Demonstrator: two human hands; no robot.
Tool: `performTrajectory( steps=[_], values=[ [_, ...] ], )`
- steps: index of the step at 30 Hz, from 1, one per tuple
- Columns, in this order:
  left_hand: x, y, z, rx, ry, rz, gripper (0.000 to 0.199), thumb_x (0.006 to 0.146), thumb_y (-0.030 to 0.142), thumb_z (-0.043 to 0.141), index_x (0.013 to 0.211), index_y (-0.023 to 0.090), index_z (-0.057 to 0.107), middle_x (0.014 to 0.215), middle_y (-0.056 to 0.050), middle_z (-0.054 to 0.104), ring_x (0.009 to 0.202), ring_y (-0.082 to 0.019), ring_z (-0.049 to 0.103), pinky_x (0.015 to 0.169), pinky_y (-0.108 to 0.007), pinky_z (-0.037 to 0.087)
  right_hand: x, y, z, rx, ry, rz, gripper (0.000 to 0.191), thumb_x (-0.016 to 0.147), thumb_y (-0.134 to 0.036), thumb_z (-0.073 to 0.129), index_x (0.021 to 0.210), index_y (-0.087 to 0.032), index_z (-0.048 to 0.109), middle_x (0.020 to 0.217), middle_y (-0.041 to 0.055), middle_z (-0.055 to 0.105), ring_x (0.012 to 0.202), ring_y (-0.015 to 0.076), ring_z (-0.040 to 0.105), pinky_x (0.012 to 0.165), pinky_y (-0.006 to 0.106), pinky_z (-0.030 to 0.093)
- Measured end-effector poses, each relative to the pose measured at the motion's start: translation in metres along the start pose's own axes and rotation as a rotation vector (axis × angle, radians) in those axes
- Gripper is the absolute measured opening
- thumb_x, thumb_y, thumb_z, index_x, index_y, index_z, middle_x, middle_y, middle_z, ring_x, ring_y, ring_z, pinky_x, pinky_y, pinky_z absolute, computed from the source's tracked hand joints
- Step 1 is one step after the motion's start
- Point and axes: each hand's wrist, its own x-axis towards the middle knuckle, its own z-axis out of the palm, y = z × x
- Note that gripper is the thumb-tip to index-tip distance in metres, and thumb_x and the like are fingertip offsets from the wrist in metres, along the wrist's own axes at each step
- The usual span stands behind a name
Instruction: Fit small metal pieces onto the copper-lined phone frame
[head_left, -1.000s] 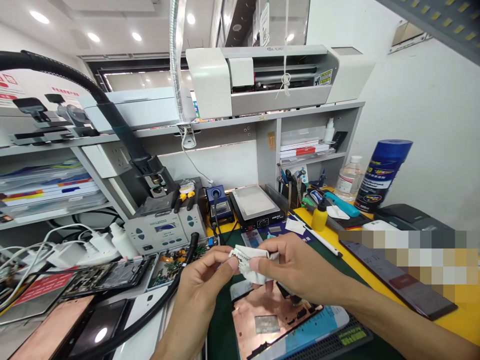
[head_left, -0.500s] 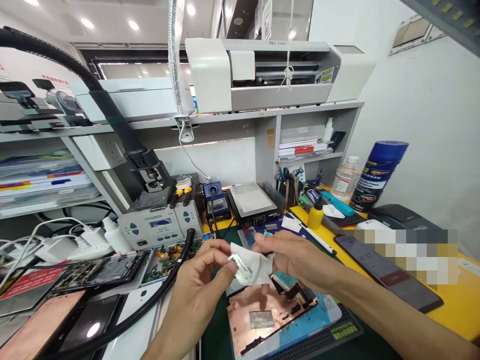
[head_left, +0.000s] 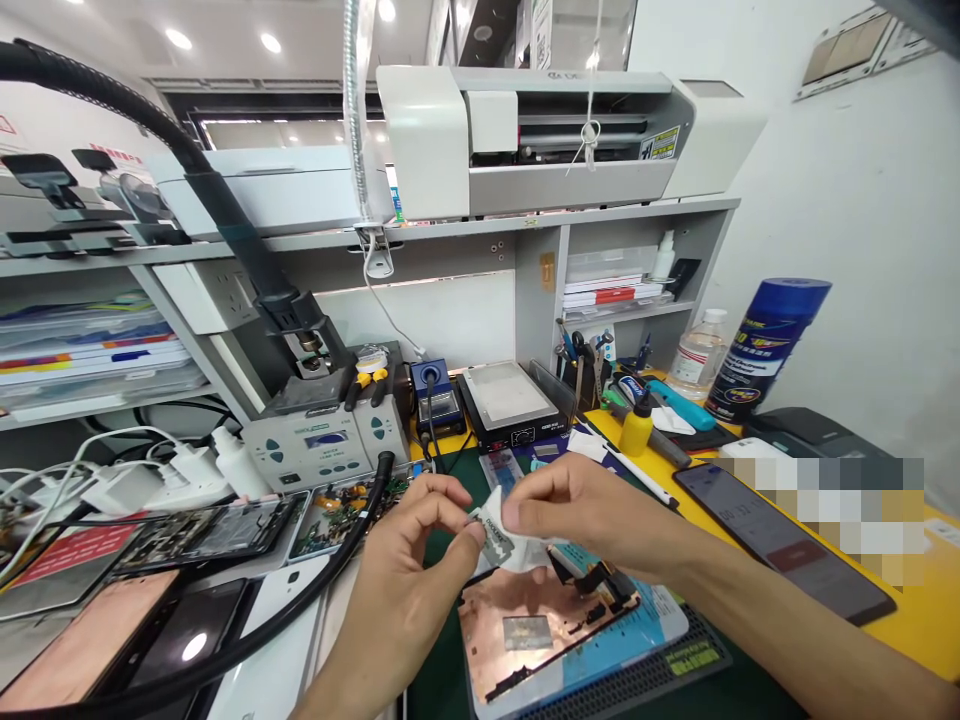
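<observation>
Between thumb and fingertips, my left hand (head_left: 420,560) pinches the end of a grey razor blade (head_left: 495,541) with dark lettering. My right hand (head_left: 577,510) is closed on a crumpled white tissue (head_left: 525,551), which touches the blade's far side. Part of the tissue is hidden behind the blade and my fingers. Below both hands lies a copper-coloured device panel (head_left: 495,605) with a grey rectangle near its middle. A dark flex cable and a teal-labelled part (head_left: 576,556) rest on its upper right, partly covered by my right hand.
A black hose (head_left: 330,585) curves across the left side over phone parts. A phone (head_left: 780,540) lies at right, near a yellow bottle (head_left: 637,428) and a blue spray can (head_left: 769,350). Behind stand a hot plate (head_left: 510,395) and a grey soldering station (head_left: 322,445).
My right hand has turned from lying flat over the tissue to pinching it by the blade. The blade's grey face shows more clearly now. The view has shifted slightly.
</observation>
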Motion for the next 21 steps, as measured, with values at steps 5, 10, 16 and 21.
performTrajectory(
  steps=[5,10,16,21],
  values=[
    [-0.002,-0.001,0.001,0.073,0.006,0.003,0.022,0.088,0.029,0.058,0.067,0.021,0.058,0.098,-0.003,0.052,0.097,-0.021,0.053,0.085,-0.033,0.037,-0.005,-0.001,0.008,-0.221,0.053,-0.031,0.020,0.086,-0.033,0.065,0.076,-0.015,0.068,0.061,-0.0030,0.053,0.055,0.0096,0.041,0.051,0.024,0.028],
    [-0.004,0.001,0.001,0.115,-0.041,0.026,0.024,0.091,0.032,0.056,0.069,0.022,0.059,0.099,-0.003,0.052,0.101,-0.021,0.053,0.088,-0.032,0.037,-0.009,-0.001,0.020,-0.559,0.222,-0.236,0.021,0.086,-0.017,0.056,0.065,-0.016,0.055,0.065,-0.0033,0.051,0.062,0.0102,0.043,0.055,0.025,0.030],
    [-0.005,0.002,0.004,0.071,0.025,0.029,0.025,0.091,0.036,0.058,0.070,0.023,0.061,0.100,-0.002,0.050,0.100,-0.020,0.052,0.088,-0.031,0.035,-0.007,0.004,0.024,-0.474,0.298,-0.283,0.023,0.088,-0.016,0.053,0.065,-0.017,0.053,0.063,-0.0038,0.051,0.061,0.0100,0.045,0.055,0.024,0.032],
    [-0.008,0.005,0.010,0.000,0.092,0.019,0.026,0.089,0.038,0.061,0.069,0.022,0.061,0.094,-0.002,0.051,0.099,-0.021,0.051,0.082,-0.028,0.036,-0.005,0.007,0.026,-0.409,0.354,-0.319,0.024,0.091,-0.021,0.053,0.068,-0.017,0.058,0.064,-0.0021,0.054,0.059,0.0110,0.046,0.054,0.025,0.033]
  ],
)
